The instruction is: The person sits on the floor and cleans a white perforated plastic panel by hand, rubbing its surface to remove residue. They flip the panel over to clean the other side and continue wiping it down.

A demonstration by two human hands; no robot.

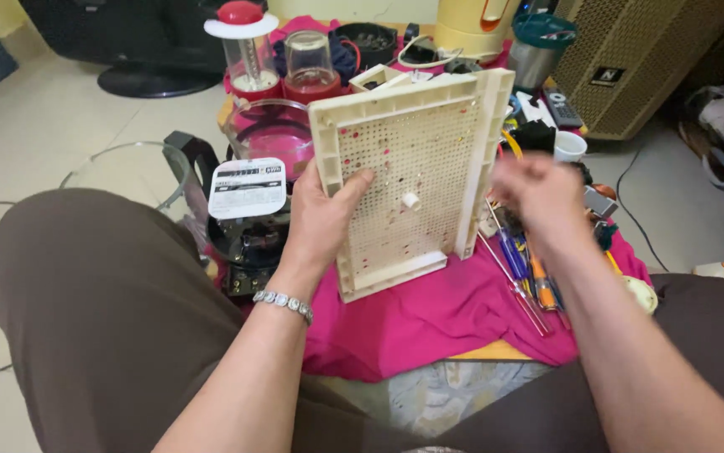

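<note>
So I count one perforated panel (408, 168), two blender jars (248, 59) behind it, one glass bowl (271, 130), one black motor base (244, 235) and one white mug (569, 146). There's one pink cloth (429, 315), one remote (561, 107), one steel cup with a teal lid (538, 50), and one bracelet (284, 304) on my wrist. Screwdrivers (523, 268): at least three, but they overlap so I can't get an exact number.

The panel (412, 180) stands on edge on the cloth (429, 315), left hand (321, 220) at its nine o'clock, right hand (542, 195) at three. Screwdrivers (525, 273) lie at four o'clock, jars (282, 63) at eleven.
</note>
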